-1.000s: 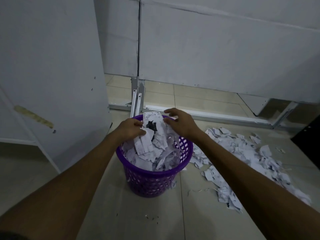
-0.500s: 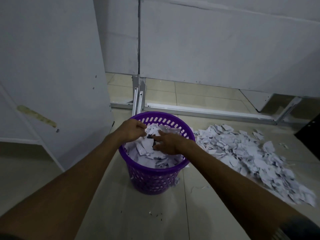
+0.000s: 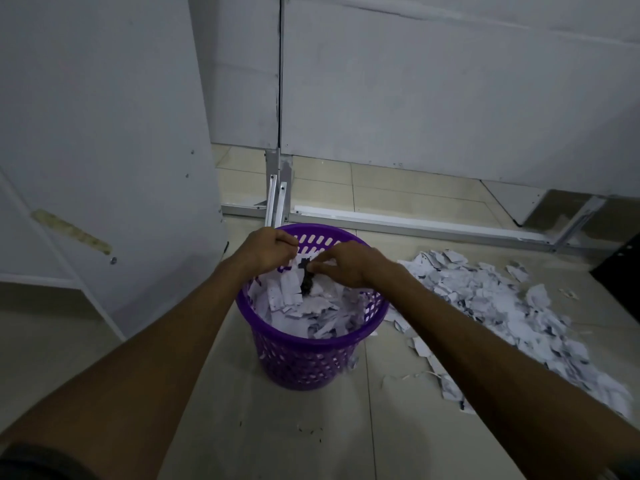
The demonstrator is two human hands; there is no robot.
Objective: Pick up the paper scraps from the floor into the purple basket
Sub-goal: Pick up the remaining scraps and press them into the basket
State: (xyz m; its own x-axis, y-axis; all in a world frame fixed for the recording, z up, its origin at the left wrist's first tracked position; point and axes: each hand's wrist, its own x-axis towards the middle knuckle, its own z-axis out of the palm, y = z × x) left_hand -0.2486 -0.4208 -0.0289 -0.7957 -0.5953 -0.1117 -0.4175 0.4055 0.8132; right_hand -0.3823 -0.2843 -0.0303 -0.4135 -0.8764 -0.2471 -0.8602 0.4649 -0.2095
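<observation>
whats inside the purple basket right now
The purple basket holds white paper scraps nearly to its rim, one with a dark patch. The left hand and right hand cover the far scraps; anything under the pile is hidden.

Purple basket (image 3: pixel 311 358): plastic, perforated with slots all round, a faint sheen along its smooth rim. Inside it, paper scraps (image 3: pixel 304 306), thin, matt, white with dark print, edges torn and ragged; 1 piece shows a heavy black patch. The pile on the floor (image 3: pixel 502 306) is the same stuff, crumpled matt paper. Floor tiles (image 3: pixel 242 427) are beige, smooth, with a dull gloss and thin grout lines, a few dark specks on them. White panels (image 3: pixel 433 98) behind look painted, flat and matt, with small screw heads. Metal rail (image 3: pixel 415 226) along their foot is pale, brushed and slightly shiny.
</observation>
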